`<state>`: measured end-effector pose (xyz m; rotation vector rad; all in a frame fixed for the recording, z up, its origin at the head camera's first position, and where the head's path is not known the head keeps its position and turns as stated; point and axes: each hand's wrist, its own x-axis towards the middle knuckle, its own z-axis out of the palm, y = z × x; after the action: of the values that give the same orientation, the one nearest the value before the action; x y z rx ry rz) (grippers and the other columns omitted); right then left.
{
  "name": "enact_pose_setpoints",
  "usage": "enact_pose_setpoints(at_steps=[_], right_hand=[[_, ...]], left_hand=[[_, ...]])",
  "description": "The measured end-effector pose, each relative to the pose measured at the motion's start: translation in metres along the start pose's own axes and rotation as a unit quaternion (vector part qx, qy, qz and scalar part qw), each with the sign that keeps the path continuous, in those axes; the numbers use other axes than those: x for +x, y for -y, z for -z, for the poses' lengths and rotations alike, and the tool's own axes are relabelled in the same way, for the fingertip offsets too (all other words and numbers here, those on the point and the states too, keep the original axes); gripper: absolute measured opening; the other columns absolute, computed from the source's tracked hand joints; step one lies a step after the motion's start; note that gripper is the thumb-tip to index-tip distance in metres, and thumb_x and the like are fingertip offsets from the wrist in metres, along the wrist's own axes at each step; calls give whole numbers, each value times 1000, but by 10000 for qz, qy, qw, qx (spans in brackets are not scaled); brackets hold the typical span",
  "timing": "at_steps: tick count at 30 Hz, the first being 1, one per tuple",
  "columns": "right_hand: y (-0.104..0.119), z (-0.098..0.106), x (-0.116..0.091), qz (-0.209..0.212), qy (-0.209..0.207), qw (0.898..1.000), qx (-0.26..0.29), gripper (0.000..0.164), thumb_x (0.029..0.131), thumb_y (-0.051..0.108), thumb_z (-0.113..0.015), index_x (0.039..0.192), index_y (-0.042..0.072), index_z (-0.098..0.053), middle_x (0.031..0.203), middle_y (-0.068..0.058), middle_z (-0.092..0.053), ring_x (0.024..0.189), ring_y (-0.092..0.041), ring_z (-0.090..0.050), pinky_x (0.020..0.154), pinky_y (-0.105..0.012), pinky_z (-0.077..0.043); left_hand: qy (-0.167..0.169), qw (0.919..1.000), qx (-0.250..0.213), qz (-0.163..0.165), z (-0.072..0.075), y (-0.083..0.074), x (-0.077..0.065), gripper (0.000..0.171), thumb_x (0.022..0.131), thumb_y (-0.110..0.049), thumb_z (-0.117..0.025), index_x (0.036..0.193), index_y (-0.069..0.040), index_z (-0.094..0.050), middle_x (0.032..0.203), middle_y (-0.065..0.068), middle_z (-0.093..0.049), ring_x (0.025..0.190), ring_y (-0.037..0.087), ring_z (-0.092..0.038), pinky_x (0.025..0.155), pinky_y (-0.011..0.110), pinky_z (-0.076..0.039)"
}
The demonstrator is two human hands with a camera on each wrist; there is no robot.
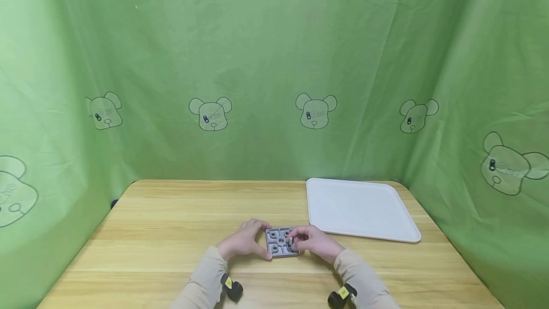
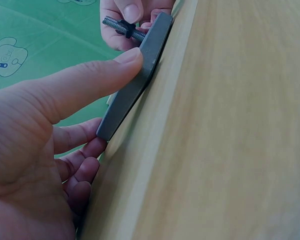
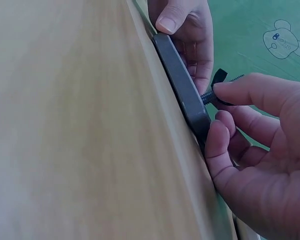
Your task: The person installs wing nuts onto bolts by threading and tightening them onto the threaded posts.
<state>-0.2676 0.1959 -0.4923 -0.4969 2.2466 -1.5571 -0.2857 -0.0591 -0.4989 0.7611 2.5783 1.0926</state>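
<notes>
A grey square plate with moulded slots and round holes lies on the wooden table. My left hand grips its left side, the thumb at the near corner and fingers at the far one. From the plate's face rises a threaded bolt, carrying a black wing nut partway along it. Thumb and fingers of my right hand pinch the wing nut by the plate's right side. In the right wrist view, the bolt's lower thread shows between the nut and the plate.
A white tray lies at the back right of the table, beyond my right hand. Green printed cloth hangs behind the table and on both sides. Each sleeve carries a black wrist-worn device.
</notes>
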Motion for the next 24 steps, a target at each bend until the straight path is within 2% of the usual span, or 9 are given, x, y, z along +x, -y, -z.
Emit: enact_pose_setpoints(at_steps=[11, 15, 20, 24], right_hand=[[-4, -5, 6, 3, -364, 9978, -563, 22, 79, 9, -73, 95, -3, -61, 81, 3, -54, 78, -12, -50, 68, -20, -44], [-3, -6, 7, -23, -442, 9971, -616, 23, 79, 9, -73, 93, -2, -60, 80, 3, -52, 76, -12, -49, 64, -19, -43], [-1, -5, 5, -24, -292, 9986, -450, 26, 78, 9, -73, 96, -2, -59, 81, 1, -52, 76, -12, -49, 61, -18, -45], [-2, -1, 3, 26, -15, 9999, -162, 28, 79, 7, -67, 104, -3, -59, 87, -2, -56, 80, -14, -53, 63, -20, -51]], left_hand=[[-3, 10000, -61, 42, 0, -1, -1, 82, 63, -34, -87, 134, -11, -52, 139, 10, -50, 126, 31, -42, 111, 58, -33], [-7, 10000, -90, 40, 0, 0, 0, 82, 64, -34, -87, 134, -11, -52, 139, 10, -49, 127, 31, -41, 111, 58, -32], [-21, 10000, -41, 27, -1, 2, 1, 82, 64, -35, -86, 134, -11, -52, 140, 9, -49, 128, 31, -41, 112, 58, -32], [-27, 10000, -49, 20, -2, 3, 1, 82, 63, -35, -87, 134, -12, -52, 139, 9, -50, 127, 30, -42, 112, 57, -33]])
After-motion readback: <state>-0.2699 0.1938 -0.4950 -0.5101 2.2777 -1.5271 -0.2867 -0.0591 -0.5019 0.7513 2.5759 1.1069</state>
